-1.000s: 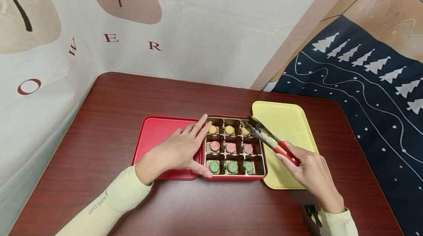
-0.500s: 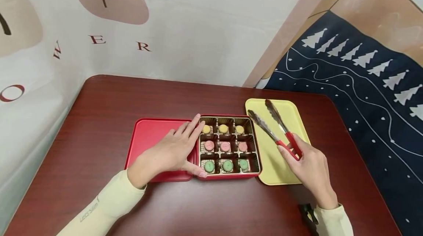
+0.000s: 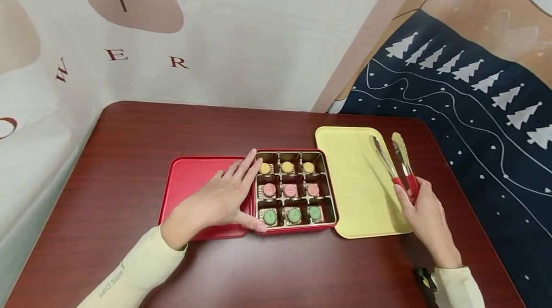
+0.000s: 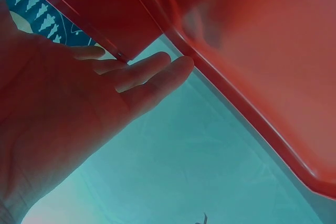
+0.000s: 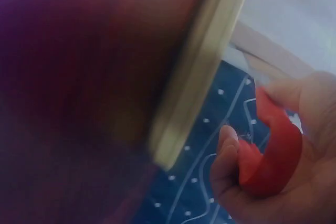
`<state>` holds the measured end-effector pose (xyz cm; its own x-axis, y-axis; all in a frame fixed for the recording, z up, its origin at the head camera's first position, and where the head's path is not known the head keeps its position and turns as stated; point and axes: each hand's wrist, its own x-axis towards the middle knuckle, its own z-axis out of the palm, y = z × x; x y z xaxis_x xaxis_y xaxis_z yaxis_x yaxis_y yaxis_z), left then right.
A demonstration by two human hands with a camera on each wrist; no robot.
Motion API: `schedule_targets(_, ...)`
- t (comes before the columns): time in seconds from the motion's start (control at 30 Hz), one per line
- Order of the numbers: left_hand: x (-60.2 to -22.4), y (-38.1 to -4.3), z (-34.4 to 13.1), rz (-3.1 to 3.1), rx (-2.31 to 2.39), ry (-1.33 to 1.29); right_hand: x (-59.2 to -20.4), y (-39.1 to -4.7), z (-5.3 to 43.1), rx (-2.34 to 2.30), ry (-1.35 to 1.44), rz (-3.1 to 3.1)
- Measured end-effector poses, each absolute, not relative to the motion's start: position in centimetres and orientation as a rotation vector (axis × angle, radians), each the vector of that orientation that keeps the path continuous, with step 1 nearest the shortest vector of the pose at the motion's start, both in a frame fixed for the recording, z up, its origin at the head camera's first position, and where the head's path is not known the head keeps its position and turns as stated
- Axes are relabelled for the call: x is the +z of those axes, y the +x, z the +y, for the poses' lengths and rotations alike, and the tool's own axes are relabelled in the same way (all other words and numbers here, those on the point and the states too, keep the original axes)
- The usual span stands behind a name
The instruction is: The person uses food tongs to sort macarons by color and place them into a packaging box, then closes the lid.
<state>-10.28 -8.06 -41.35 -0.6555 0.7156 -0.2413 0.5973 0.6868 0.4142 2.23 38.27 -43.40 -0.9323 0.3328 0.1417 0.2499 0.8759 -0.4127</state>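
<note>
A red box [image 3: 293, 229] with a gold divided insert holds small round sweets in separate compartments: a yellow row [image 3: 287, 167] at the back, a pink row [image 3: 291, 190] midway, a green row [image 3: 294, 215] in front. My left hand [image 3: 217, 198] rests along the box's left side, fingers straight and spread toward the back corner, thumb at the front corner. In the left wrist view the fingers reach out straight beside red edges. Over the yellow tray's right side, my right hand [image 3: 431, 222] grips metal tongs [image 3: 404, 157] by their red handles; their tips are spread, nothing between them.
The yellow tray [image 3: 353, 193] lies against the box's right side. Left of the box is a flat red lid [image 3: 194, 183], partly beneath my left hand and wrist. All stand on a dark red-brown table [image 3: 241, 128], with printed cloth behind and to the right.
The tongs have moved right, from the box's back right compartment across the yellow tray, and their tips have spread apart. The left hand keeps its place on the box; the head view shifts slightly.
</note>
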Motion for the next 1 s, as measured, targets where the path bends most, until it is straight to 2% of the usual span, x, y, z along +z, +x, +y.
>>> schedule_targets(0.2,-41.4,-10.4,-8.1,2.518,0.428,1.019,-43.7,2.5,40.8,0.617,-0.508,-2.850)
schedule_targets(0.43,-41.4,-10.3,-8.0,2.524,0.431,1.025,-44.1,2.5,43.1,0.618,-0.443,-2.936)
schedule_targets(1.0,-41.4,-10.3,-8.0,2.522,0.433,1.022,-44.2,1.9,43.9,0.719,-0.579,-3.101)
